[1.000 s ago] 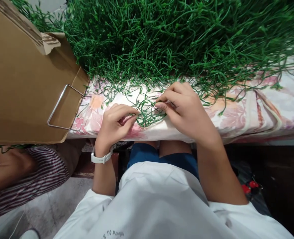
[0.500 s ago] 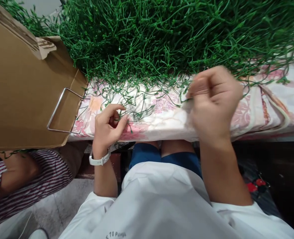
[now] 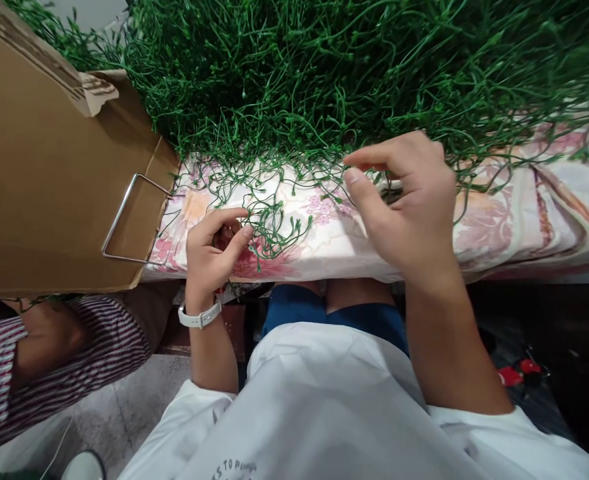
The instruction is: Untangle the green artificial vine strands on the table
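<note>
My left hand (image 3: 214, 248), with a white watch on the wrist, is curled at the table's front. Its thumb and index finger close around a small bunch of green plastic grass sprigs (image 3: 279, 233), whose tips fan out to the right over the cloth. The other fingers are partly hidden. My right hand (image 3: 407, 200) hovers near the front of a large heap of the same green sprigs (image 3: 294, 80). A gap shows between its thumb and index finger, with nothing visible in it. Loose sprigs lie on the cloth between the hands.
A floral cloth (image 3: 334, 250) covers the table. At the left stands an open cardboard box (image 3: 49, 180) with a metal wire loop (image 3: 122, 213) by its side. A co-worker's striped clothing (image 3: 104, 333) and arm show below the box. Folded cloth (image 3: 549, 207) lies at the right.
My right hand has shifted left and its closed fingers have parted. The left hand has stayed nearly in place, and the bunch beside it now shows more clearly.
</note>
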